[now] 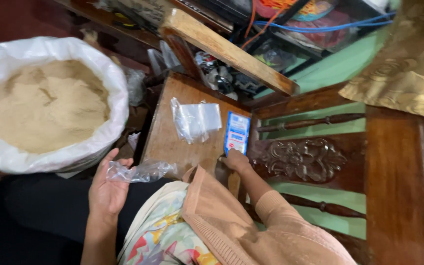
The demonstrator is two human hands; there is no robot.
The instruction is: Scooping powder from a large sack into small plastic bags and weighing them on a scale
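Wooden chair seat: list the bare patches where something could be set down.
On the brown wooden chair seat, bare wood lies left of the clear plastic bags and below them, toward the right hand. The seat's right edge is crowded by the blue-and-white packet.

I am seeing a white sack (116, 93) sitting at the left, its tan powder (45, 105) showing to the brim. A carved wooden chair frame (300, 159) is standing at the right, a pale wooden plank (229, 51) is leaning above it, and blue and orange cables (320, 24) are trailing behind.

Dim, warm indoor light; edges slightly blurred.
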